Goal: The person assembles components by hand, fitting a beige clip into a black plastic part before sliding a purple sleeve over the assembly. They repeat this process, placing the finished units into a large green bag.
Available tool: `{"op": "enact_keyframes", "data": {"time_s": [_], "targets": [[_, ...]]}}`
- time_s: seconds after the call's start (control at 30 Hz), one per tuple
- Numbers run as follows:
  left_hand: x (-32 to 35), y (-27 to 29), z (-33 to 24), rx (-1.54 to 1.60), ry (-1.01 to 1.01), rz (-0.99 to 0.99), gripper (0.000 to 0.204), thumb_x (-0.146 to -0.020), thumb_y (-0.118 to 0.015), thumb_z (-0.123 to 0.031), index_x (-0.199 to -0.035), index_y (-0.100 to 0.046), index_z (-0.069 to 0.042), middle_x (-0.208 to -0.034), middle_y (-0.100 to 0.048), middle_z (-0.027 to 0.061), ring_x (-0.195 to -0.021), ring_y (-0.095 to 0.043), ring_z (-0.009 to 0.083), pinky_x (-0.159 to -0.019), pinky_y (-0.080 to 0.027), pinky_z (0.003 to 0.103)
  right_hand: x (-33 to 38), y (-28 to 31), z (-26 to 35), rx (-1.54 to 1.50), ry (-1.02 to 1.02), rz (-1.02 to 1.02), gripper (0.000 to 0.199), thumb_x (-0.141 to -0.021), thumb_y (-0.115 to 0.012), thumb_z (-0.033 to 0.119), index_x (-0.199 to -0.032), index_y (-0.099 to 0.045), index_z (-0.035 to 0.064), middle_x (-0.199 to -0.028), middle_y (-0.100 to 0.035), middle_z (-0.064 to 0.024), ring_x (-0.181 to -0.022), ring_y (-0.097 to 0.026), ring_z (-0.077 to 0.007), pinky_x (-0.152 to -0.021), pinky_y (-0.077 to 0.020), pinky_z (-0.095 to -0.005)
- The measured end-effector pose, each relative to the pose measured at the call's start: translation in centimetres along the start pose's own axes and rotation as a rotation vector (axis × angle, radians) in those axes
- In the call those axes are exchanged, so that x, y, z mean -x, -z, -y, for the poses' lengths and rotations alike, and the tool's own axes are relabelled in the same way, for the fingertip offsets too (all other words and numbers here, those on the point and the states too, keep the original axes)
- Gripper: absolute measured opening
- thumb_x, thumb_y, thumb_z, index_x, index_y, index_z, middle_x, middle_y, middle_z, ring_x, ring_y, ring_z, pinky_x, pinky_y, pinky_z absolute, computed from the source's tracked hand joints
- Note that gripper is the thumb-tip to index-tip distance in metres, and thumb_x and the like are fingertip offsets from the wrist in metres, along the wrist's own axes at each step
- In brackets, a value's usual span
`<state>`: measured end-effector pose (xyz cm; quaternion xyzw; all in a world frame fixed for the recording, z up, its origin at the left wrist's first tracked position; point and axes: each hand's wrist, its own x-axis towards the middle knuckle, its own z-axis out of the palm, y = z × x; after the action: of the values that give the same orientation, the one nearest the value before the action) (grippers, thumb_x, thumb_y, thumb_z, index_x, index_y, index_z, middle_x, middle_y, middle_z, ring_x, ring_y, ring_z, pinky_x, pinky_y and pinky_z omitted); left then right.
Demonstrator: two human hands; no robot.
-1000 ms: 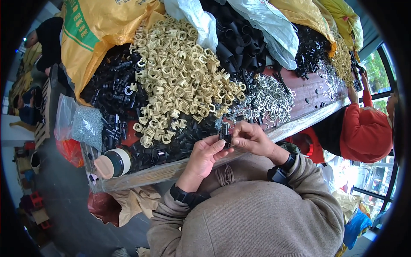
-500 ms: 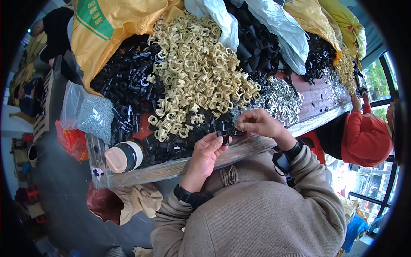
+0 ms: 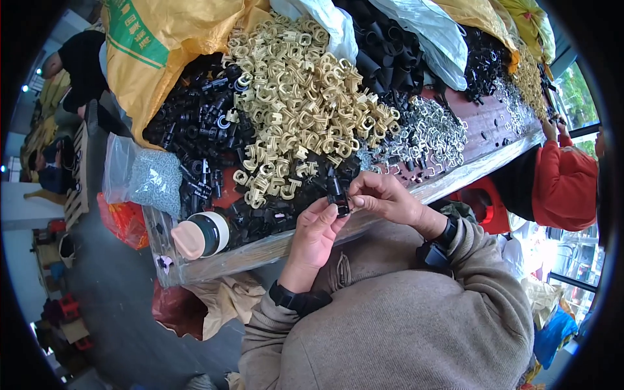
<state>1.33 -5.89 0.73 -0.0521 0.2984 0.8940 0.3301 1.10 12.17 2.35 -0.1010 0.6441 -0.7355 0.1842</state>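
Right hand has reached the part left hand pinches; cannot tell if its fingers grip; work now looks two-handed

Left hand angles toward one o'clock, thumb and fingers pinched — right hand points toward ten o'clock, fingers curled.

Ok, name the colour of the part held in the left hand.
Black; the part in the left hand shows best in the head view.

Grey flr L, prob. concrete; lg windows R, bright daylight.
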Motion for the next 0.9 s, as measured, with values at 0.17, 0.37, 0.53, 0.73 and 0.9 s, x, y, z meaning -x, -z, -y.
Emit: {"op": "enact_keyframes", "data": {"time_s": [0.17, 0.37, 0.53, 0.73, 0.9], "targets": [[0.4, 0.1, 0.4, 0.100, -0.081, -0.060, 0.021, -0.082, -0.054, -0.012, -0.099, -0.053, 0.000, -0.094, -0.058, 0.0073, -0.088, -0.055, 0.0137, -0.081, -0.044, 0.025, 0.3, -0.2, 0.2, 0.141, 0.128, -0.017, 0.017, -0.081, -0.056, 0.013, -0.091, -0.051, 0.0010, -0.079, -0.053, -0.0012, -0.072, -0.050, -0.0063, -0.064, -0.0412, -0.0209], [0.2, -0.2, 2.3, 0.222, -0.106, -0.086, 0.020, -0.082, -0.053, -0.012, -0.098, -0.053, 0.001, -0.094, -0.058, 0.0090, -0.090, -0.055, 0.0156, -0.080, -0.046, 0.024, 1.0, 0.6, -0.3, 0.565, 0.281, -0.043, 0.014, -0.081, -0.055, 0.011, -0.091, -0.053, 0.0014, -0.081, -0.054, -0.0028, -0.070, -0.051, -0.0084, -0.061, -0.0418, -0.0216], [-0.9, -1.9, 3.6, 0.110, -0.098, -0.080, 0.020, -0.082, -0.053, -0.012, -0.097, -0.053, 0.001, -0.093, -0.058, 0.0095, -0.089, -0.057, 0.0168, -0.079, -0.047, 0.024, 2.0, 3.3, -0.6, 0.191, 0.219, -0.071, 0.013, -0.081, -0.055, 0.010, -0.090, -0.055, 0.0009, -0.081, -0.055, -0.0044, -0.067, -0.052, -0.0088, -0.057, -0.0423, -0.0214], [-3.1, -4.6, 5.2, -0.080, 0.025, -0.091, 0.025, -0.081, -0.055, -0.012, -0.101, -0.052, 0.002, -0.094, -0.058, 0.0108, -0.086, -0.058, 0.0219, -0.071, -0.050, 0.023, 3.9, 7.2, 1.7, 0.212, 0.324, -0.104, 0.011, -0.081, -0.055, 0.010, -0.083, -0.057, -0.0006, -0.079, -0.055, -0.0054, -0.066, -0.052, -0.0084, -0.055, -0.0421, -0.0210], [-5.0, -6.4, 6.3, -0.155, 0.149, -0.069, 0.026, -0.080, -0.057, -0.013, -0.101, -0.053, 0.001, -0.094, -0.058, 0.0089, -0.085, -0.059, 0.0208, -0.069, -0.050, 0.022, 5.5, 9.6, 1.5, 0.206, 0.333, -0.155, 0.009, -0.080, -0.056, 0.009, -0.081, -0.057, 0.0000, -0.078, -0.055, -0.0063, -0.065, -0.052, -0.0112, -0.055, -0.0418, -0.0225]]}}
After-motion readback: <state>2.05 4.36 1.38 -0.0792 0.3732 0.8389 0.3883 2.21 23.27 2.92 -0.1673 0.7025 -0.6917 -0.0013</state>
